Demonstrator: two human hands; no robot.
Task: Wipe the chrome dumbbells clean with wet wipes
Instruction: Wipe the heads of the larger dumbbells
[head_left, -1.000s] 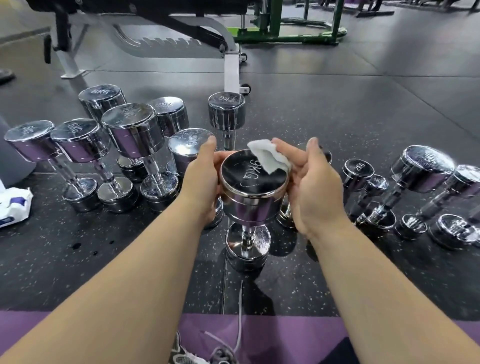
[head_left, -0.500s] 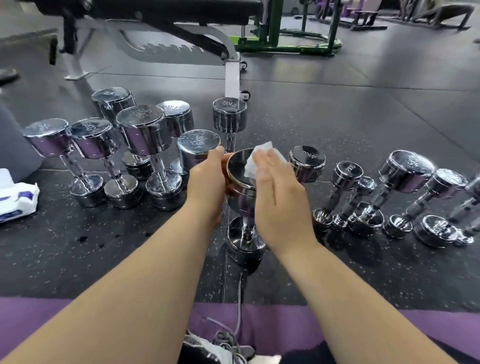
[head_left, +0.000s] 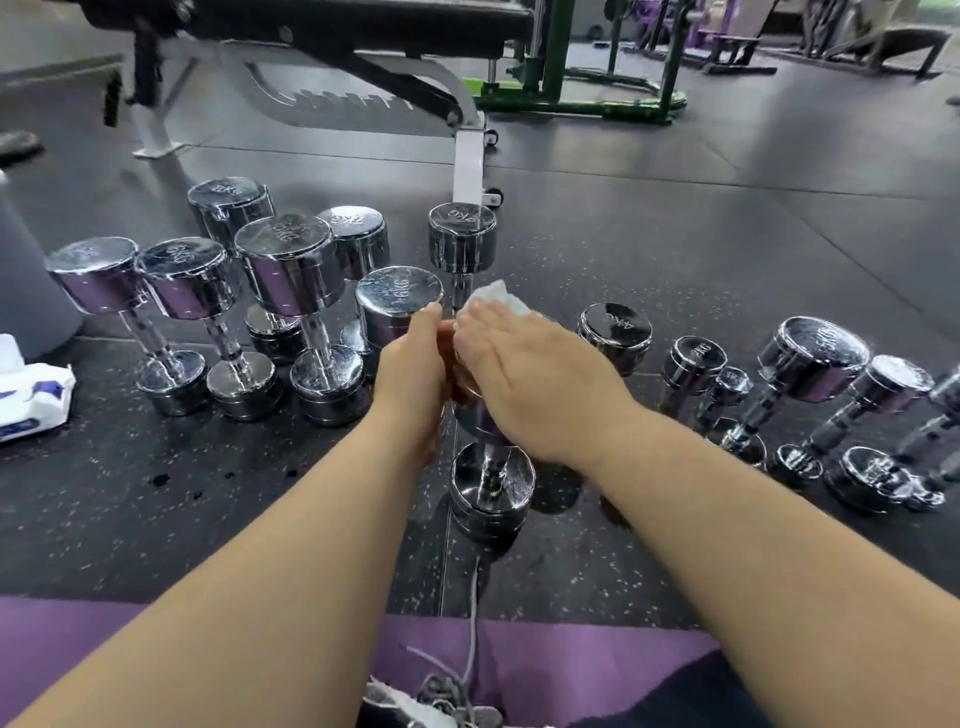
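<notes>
Dark speckled gym floor (head_left: 675, 260) stretches ahead of us, with a bench (head_left: 322, 31) at the back and a purple mat (head_left: 78, 649) at the near edge. One dumbbell (head_left: 491, 491) stands upright just in front of us, between a cluster (head_left: 288, 265) of dumbbells on the left and a row (head_left: 810, 358) on the right. Our left hand (head_left: 410, 379) curls round the side of its top head. Our right hand (head_left: 524, 379) lies flat, fingers straight, pressing a white wipe (head_left: 498, 299) onto that head. A wipe pack (head_left: 31, 395) lies far left.
</notes>
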